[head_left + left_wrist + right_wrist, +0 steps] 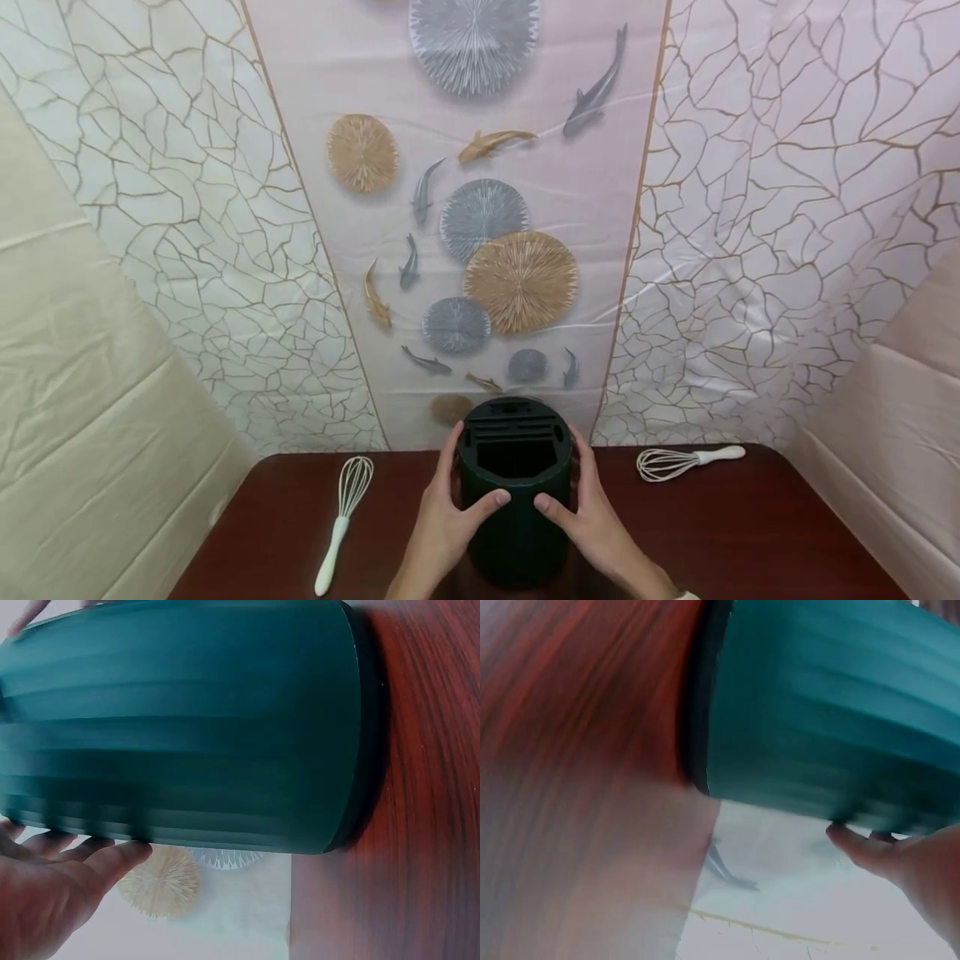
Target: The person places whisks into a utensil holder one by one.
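Note:
A dark green, round utensil holder (516,533) stands upright at the front middle of the table, with several narrow slots and one larger opening in its top. My left hand (444,518) grips its left side near the rim, thumb across the front and fingers along the side. On the opposite side my right hand (600,521) holds it the same way. The left wrist view shows the holder's ribbed green wall (187,727) and its black base close to the wood. In the right wrist view, fingertips press against the lower edge of the wall (832,712).
A white-handled whisk (343,525) lies on the dark red wooden table (742,533) to the left. Another whisk (688,460) lies near the back edge at right. Behind the table hangs a patterned cloth (480,267), and pale panels (82,400) flank both sides.

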`<state>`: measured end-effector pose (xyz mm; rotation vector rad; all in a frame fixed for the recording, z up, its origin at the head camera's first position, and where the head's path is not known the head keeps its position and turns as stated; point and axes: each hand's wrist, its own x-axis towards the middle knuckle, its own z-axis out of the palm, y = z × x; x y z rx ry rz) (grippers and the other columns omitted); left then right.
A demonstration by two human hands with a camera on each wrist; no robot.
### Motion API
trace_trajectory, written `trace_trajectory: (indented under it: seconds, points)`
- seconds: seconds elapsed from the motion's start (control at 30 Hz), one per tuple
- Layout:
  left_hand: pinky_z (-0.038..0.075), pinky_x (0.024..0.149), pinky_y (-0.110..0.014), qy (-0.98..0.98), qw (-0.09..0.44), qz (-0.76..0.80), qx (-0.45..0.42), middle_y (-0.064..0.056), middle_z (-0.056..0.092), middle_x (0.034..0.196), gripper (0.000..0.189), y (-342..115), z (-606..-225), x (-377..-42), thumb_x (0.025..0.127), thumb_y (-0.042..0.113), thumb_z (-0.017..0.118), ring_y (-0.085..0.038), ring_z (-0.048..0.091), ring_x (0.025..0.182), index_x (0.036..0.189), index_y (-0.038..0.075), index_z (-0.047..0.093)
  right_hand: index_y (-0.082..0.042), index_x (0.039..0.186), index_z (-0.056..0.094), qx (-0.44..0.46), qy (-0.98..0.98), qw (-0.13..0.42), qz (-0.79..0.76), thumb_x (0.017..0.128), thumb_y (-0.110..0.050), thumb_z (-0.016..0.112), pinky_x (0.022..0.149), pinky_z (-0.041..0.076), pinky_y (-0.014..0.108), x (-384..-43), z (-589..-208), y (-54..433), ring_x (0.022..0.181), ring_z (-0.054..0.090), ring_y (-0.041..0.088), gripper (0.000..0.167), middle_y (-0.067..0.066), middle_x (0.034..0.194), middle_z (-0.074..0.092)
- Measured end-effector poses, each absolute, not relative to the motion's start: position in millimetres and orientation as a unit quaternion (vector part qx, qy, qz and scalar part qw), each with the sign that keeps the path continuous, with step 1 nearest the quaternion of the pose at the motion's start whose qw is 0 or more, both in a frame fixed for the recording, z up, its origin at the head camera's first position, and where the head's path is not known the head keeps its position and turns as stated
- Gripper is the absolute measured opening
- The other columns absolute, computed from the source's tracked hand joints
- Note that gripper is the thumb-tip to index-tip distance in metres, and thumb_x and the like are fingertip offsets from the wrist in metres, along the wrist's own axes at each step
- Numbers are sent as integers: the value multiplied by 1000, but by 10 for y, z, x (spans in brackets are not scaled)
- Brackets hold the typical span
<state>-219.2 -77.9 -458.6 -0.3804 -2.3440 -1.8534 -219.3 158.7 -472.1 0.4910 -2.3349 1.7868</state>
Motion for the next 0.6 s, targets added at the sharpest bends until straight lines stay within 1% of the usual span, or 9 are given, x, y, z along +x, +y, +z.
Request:
trace_trajectory:
  seconds: [0.07, 0.17, 0.27, 0.37, 0.5, 0.6]
  points:
    - [40, 118, -59, -775, 64, -617, -123, -2, 39, 167, 94, -778, -4592, -2178, 92, 41, 83, -29, 42, 151, 163, 50, 23, -24, 170, 7, 173, -794, 86, 577, 103, -21, 70, 109, 41, 65, -2188, -4674, 1643, 147, 38, 46, 92, 20, 170, 22]
    - [39, 118, -59, -778, 66, -612, -123, -2, 38, 168, 94, -774, -4586, -2175, 92, 43, 83, -29, 40, 152, 163, 51, 23, -22, 168, 17, 192, -819, 107, 530, 103, -24, 70, 110, 35, 72, -2210, -4576, 1725, 150, 31, 48, 84, 17, 171, 21]
    - [38, 118, -59, -780, 67, -610, -124, -2, 37, 169, 94, -775, -4593, -2178, 92, 43, 83, -29, 39, 153, 163, 50, 23, -21, 167, 27, 226, -837, 119, 484, 103, -27, 70, 109, 31, 78, -2249, -4462, 1782, 154, 25, 50, 77, 14, 172, 20]
    - [38, 119, -59, -781, 65, -609, -121, -4, 36, 169, 94, -782, -4612, -2178, 92, 42, 83, -31, 38, 153, 164, 48, 23, -22, 166, 32, 250, -847, 109, 457, 103, -30, 69, 109, 32, 78, -2284, -4352, 1793, 155, 24, 46, 73, 9, 173, 20]
    - [38, 119, -60, -784, 64, -607, -116, -4, 36, 169, 95, -783, -4627, -2183, 92, 45, 82, -31, 38, 153, 165, 48, 22, -25, 166, 33, 249, -862, 87, 432, 103, -37, 70, 109, 35, 75, -2326, -4234, 1760, 155, 29, 43, 74, 4, 173, 21]
    - [38, 118, -60, -785, 64, -606, -114, -3, 35, 169, 95, -772, -4628, -2203, 92, 47, 82, -30, 39, 153, 164, 51, 20, -28, 166, 33, 239, -876, 84, 410, 101, -41, 71, 104, 42, 74, -2358, -4180, 1739, 149, 39, 46, 76, 4, 173, 21]
